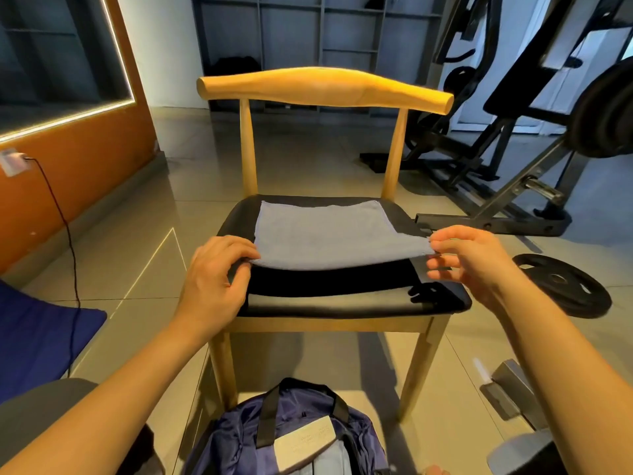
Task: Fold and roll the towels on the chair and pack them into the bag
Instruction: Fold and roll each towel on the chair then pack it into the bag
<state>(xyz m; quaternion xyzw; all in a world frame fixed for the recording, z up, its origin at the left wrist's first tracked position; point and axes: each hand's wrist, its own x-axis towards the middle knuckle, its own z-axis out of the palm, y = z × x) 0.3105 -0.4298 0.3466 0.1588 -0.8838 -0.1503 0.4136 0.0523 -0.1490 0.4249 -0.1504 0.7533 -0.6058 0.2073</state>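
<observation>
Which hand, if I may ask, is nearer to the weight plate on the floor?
Right. The right hand pinches the towel by its corner, left of the weight plate; the left hand holds the opposite corner, across the chair seat.

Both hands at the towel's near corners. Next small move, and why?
Probably carry the near edge forward onto the far edge: the left hand and right hand each pinch a near corner of the towel, which lies flat on the chair.

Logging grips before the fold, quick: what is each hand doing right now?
Left hand: pinches the towel at its near left corner.
Right hand: pinches its near right corner.
</observation>
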